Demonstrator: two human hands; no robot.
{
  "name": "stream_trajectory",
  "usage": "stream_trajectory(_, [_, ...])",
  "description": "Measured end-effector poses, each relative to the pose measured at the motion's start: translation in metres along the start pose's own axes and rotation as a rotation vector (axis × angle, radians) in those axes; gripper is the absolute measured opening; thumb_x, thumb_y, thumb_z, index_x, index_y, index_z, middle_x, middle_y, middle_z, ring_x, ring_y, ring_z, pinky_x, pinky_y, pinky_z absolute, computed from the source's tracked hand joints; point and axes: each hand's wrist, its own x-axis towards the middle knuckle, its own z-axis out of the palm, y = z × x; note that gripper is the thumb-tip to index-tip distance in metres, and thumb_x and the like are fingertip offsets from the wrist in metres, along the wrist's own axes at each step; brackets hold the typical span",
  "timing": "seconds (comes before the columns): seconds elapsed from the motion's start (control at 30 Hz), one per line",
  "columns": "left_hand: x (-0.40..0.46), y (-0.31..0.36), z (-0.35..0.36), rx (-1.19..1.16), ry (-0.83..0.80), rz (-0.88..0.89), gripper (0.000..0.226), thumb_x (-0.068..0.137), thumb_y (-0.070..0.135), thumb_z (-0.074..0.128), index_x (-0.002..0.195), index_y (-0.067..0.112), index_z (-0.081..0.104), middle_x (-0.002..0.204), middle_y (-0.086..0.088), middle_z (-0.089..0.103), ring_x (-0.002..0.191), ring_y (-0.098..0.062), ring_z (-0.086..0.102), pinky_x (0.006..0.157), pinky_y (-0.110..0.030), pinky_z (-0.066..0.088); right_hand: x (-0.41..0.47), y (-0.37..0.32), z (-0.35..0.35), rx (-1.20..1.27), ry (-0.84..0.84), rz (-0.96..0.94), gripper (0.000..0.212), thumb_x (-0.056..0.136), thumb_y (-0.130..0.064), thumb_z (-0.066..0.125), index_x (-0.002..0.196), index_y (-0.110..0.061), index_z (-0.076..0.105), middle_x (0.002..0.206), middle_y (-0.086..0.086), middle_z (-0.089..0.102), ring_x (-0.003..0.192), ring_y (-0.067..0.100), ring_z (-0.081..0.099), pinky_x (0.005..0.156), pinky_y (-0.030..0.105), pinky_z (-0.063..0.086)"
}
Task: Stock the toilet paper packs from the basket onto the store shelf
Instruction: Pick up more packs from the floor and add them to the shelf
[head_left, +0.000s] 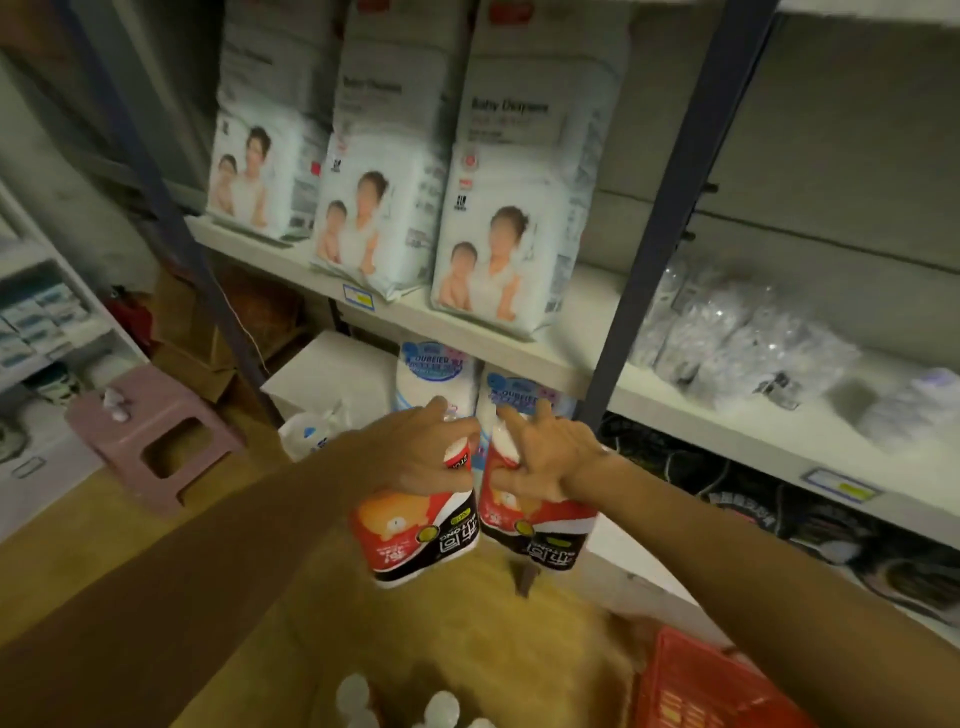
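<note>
Just below the two raised hands, a pair of red, white and black toilet paper packs is carried side by side, almost touching. From the head view, the left hand (423, 452) is seen gripping the top of the left pack (415, 535), its fingers curled over the upper end, while the right hand (545, 457) holds the top of the right pack (535, 525) with some fingers spread forward and the thumb tucked against the wrapper. Directly beyond the fingertips, two blue-and-white packs (470, 387) are stood upright on the lower shelf (332, 374), beneath the shelf board (519, 343) that bears the diaper packs (498, 249). Back toward the wrists and to the right, a corner of the red basket (696, 691) is visible, with white roll ends showing near the bottom edge. The step in hand is judged to be the carrying of both packs toward the lower shelf. For this to be done well, the packs should be kept level, passed under the shelf board without being caught on its edge, and set down upright on free space beside the blue-and-white packs, so that those are not knocked over. Each grip should be released only once its pack is resting firmly.
</note>
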Motion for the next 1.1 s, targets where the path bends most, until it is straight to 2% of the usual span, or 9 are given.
stream_trajectory(0.1, [0.004, 0.013, -0.06, -0.01, -0.01, 0.089, 0.031, 0.072, 0.061, 0.05, 0.095, 0.045, 0.035, 0.103, 0.0, 0.044, 0.102, -0.029, 0.052, 0.078, -0.038, 0.045, -0.015, 0.0, -0.074, -0.058, 0.007, 0.011, 0.082, 0.079, -0.069, 0.053, 0.142, -0.024, 0.025, 0.12, 0.017, 0.043, 0.101, 0.041, 0.056, 0.083, 0.045, 0.049])
stream_trajectory(0.23, [0.01, 0.043, -0.141, 0.042, -0.047, 0.092, 0.063, 0.074, 0.069, 0.06, 0.126, 0.038, 0.04, 0.114, -0.002, 0.043, 0.113, -0.024, 0.046, 0.092, -0.04, 0.043, -0.041, 0.009, -0.154, -0.071, 0.012, 0.086, 0.085, 0.077, -0.072, 0.054, 0.142, -0.024, 0.026, 0.122, 0.016, 0.044, 0.108, 0.041, 0.054, 0.087, 0.045, 0.046])
stream_trajectory(0.43, [0.028, 0.107, -0.227, 0.145, -0.117, 0.224, 0.065, 0.06, 0.075, 0.069, 0.111, 0.045, 0.042, 0.105, 0.005, 0.051, 0.098, -0.019, 0.052, 0.091, -0.043, 0.05, -0.095, 0.045, -0.235, 0.032, 0.031, 0.255, 0.083, 0.074, -0.071, 0.06, 0.138, -0.027, 0.03, 0.13, 0.014, 0.048, 0.113, 0.036, 0.053, 0.092, 0.046, 0.048])
stream_trajectory(0.53, [0.037, 0.15, -0.25, 0.135, -0.157, 0.318, 0.068, 0.051, 0.071, 0.077, 0.106, 0.049, 0.043, 0.11, 0.008, 0.06, 0.095, -0.016, 0.058, 0.088, -0.04, 0.053, -0.13, 0.066, -0.259, 0.139, 0.026, 0.354, 0.091, 0.065, -0.074, 0.066, 0.137, -0.032, 0.03, 0.128, 0.008, 0.053, 0.109, 0.032, 0.057, 0.092, 0.048, 0.05])
stream_trajectory(0.6, [0.039, 0.18, -0.261, 0.144, -0.179, 0.394, 0.065, 0.053, 0.065, 0.081, 0.1, 0.051, 0.039, 0.102, 0.015, 0.059, 0.09, -0.013, 0.057, 0.084, -0.032, 0.052, -0.154, 0.079, -0.273, 0.138, 0.022, 0.4, 0.094, 0.068, -0.068, 0.07, 0.143, -0.035, 0.023, 0.13, 0.008, 0.053, 0.112, 0.032, 0.056, 0.091, 0.046, 0.05])
stream_trajectory(0.73, [0.044, 0.237, -0.281, 0.228, -0.16, 0.515, 0.067, 0.054, 0.058, 0.085, 0.103, 0.045, 0.041, 0.1, 0.016, 0.058, 0.091, -0.013, 0.058, 0.081, -0.029, 0.05, -0.205, 0.11, -0.299, 0.081, 0.028, 0.461, 0.09, 0.072, -0.06, 0.074, 0.144, -0.039, 0.024, 0.132, 0.005, 0.054, 0.106, 0.025, 0.055, 0.076, 0.036, 0.046])
stream_trajectory(0.9, [0.053, 0.305, -0.308, 0.208, -0.134, 0.589, 0.065, 0.052, 0.052, 0.088, 0.1, 0.041, 0.045, 0.09, 0.019, 0.059, 0.086, -0.012, 0.061, 0.075, -0.032, 0.054, -0.276, 0.158, -0.329, 0.067, 0.063, 0.589, 0.097, 0.061, -0.065, 0.078, 0.141, -0.041, 0.028, 0.129, 0.0, 0.055, 0.102, 0.025, 0.057, 0.082, 0.039, 0.052])
stream_trajectory(1.0, [0.055, 0.338, -0.319, 0.113, -0.074, 0.62, 0.064, 0.056, 0.046, 0.089, 0.104, 0.04, 0.047, 0.096, 0.014, 0.062, 0.088, -0.013, 0.063, 0.079, -0.038, 0.057, -0.327, 0.187, -0.341, 0.083, 0.147, 0.636, 0.089, 0.063, -0.061, 0.079, 0.136, -0.039, 0.033, 0.113, -0.005, 0.056, 0.095, 0.022, 0.058, 0.078, 0.037, 0.052])
stream_trajectory(1.1, [0.057, 0.359, -0.324, -0.026, 0.005, 0.591, 0.063, 0.055, 0.05, 0.087, 0.105, 0.04, 0.052, 0.098, 0.013, 0.063, 0.09, -0.012, 0.064, 0.079, -0.038, 0.058, -0.379, 0.214, -0.351, 0.15, 0.265, 0.662, 0.074, 0.068, -0.056, 0.078, 0.128, -0.036, 0.039, 0.109, -0.005, 0.058, 0.091, 0.019, 0.06, 0.072, 0.032, 0.051])
